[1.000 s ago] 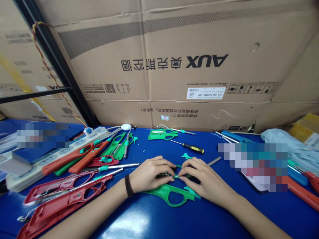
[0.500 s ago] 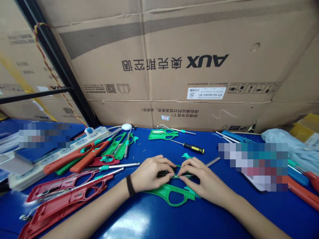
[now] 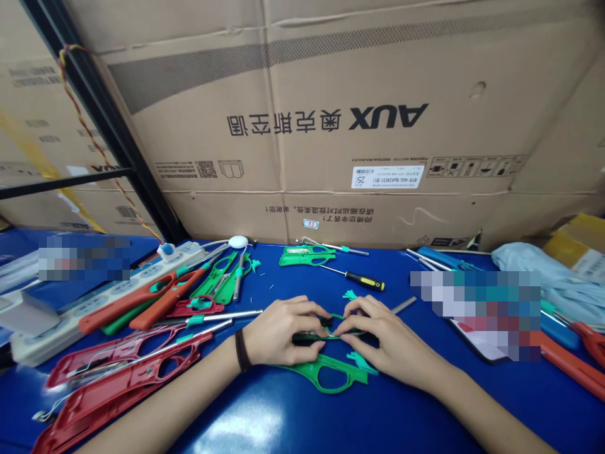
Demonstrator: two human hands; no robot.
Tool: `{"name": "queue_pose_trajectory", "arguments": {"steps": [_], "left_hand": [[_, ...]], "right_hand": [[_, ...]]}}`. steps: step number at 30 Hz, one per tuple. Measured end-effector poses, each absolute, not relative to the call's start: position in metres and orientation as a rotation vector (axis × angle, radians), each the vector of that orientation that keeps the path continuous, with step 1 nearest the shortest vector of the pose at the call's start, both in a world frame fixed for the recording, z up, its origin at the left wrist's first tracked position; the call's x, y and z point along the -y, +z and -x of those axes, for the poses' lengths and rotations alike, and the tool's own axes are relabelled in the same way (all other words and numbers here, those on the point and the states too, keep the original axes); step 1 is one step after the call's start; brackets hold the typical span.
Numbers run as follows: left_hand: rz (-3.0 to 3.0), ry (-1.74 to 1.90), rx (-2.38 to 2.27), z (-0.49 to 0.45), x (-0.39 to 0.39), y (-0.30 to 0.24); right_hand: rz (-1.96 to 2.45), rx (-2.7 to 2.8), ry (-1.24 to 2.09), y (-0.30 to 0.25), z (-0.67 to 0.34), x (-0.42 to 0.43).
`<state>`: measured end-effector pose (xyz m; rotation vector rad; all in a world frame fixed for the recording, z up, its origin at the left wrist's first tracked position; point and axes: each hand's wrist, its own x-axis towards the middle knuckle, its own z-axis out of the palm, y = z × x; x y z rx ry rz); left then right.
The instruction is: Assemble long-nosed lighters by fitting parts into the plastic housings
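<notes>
My left hand (image 3: 278,331), with a dark band at the wrist, is closed around the body of a green lighter casing half (image 3: 309,337). My right hand (image 3: 385,337) pinches at the trigger-loop end of the same casing, its thumb and index fingertips close together. Whatever small part may lie between the fingertips is hidden. Just below the hands, a second green casing half (image 3: 307,371) lies on the blue table with its loop toward the right. Turquoise plastic pieces (image 3: 362,362) lie under my right hand. A metal strip (image 3: 404,305) projects beyond that hand.
Red lighter halves (image 3: 127,384) with metal tubes lie at left, near orange lighters (image 3: 170,296) and a white power strip (image 3: 154,274). Behind my hands are a screwdriver (image 3: 363,280) and an opened green lighter (image 3: 307,255). A large carton (image 3: 293,75) stands behind the table.
My left thumb has shifted down and slightly left, away from the right fingertips, exposing more of the held green casing. My right hand keeps its pinch. The whole view has shifted slightly.
</notes>
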<state>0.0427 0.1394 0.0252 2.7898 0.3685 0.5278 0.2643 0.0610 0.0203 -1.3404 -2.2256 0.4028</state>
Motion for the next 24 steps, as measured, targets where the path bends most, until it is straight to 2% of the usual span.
{"name": "queue_pose_trajectory", "arguments": {"steps": [9, 24], "left_hand": [[-2.735, 0.517, -0.41, -0.04, -0.144, 0.023], [-2.667, 0.539, -0.45, -0.036, -0.148, 0.024]], "right_hand": [[1.462, 2.202, 0.617, 0.032, -0.306, -0.064], [1.467, 2.181, 0.596, 0.026, -0.301, -0.067]]}}
